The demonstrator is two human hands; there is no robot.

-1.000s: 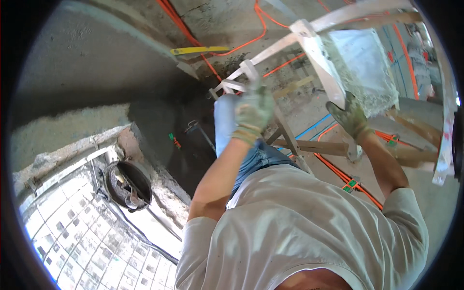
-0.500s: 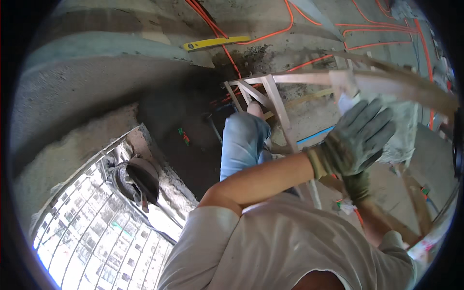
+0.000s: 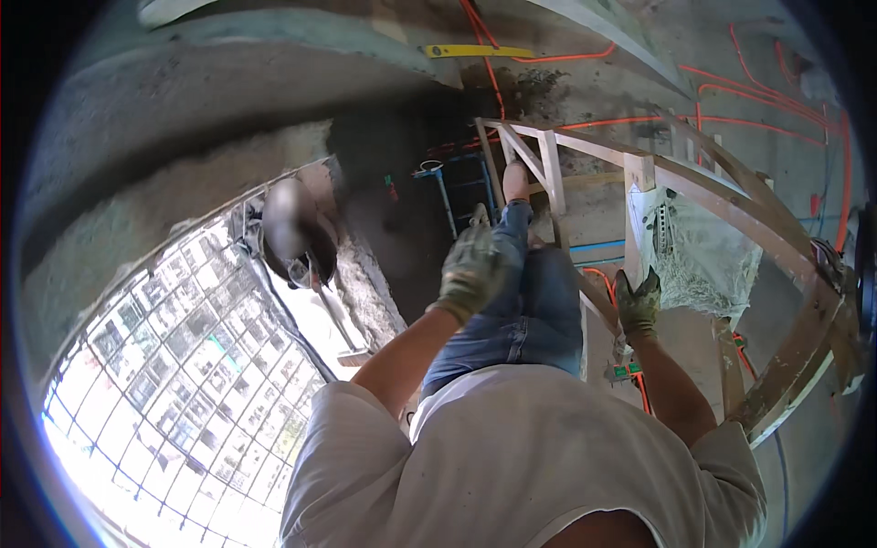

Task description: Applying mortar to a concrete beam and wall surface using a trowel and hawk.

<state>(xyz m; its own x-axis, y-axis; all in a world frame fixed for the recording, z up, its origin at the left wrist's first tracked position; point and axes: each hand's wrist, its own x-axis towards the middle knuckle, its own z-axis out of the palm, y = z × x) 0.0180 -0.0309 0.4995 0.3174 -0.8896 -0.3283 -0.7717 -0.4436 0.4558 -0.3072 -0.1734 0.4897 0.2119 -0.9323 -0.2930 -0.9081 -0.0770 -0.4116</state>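
Two gloved hands reach forward from a person in a white T-shirt (image 3: 539,447) and blue jeans (image 3: 548,310), viewed from above. The left hand (image 3: 473,269), slightly blurred, is over the left thigh; its fingers look extended, and nothing shows in its grip. The right hand (image 3: 639,306) is spread, thumb apart from fingers, holding nothing visible; it is just beside a wooden trestle frame (image 3: 639,172), though whether they touch I cannot tell. The frame stands on the concrete floor to the person's right, its long top rail curving toward the right rim. Within the frame is a pale, plastic-covered bundle (image 3: 703,260). On the left, a dark round bucket (image 3: 320,247) is at the upper right corner of a bright, mesh-covered window (image 3: 210,365). Farther off are a yellow spirit level (image 3: 480,51) and orange conduits (image 3: 845,183).
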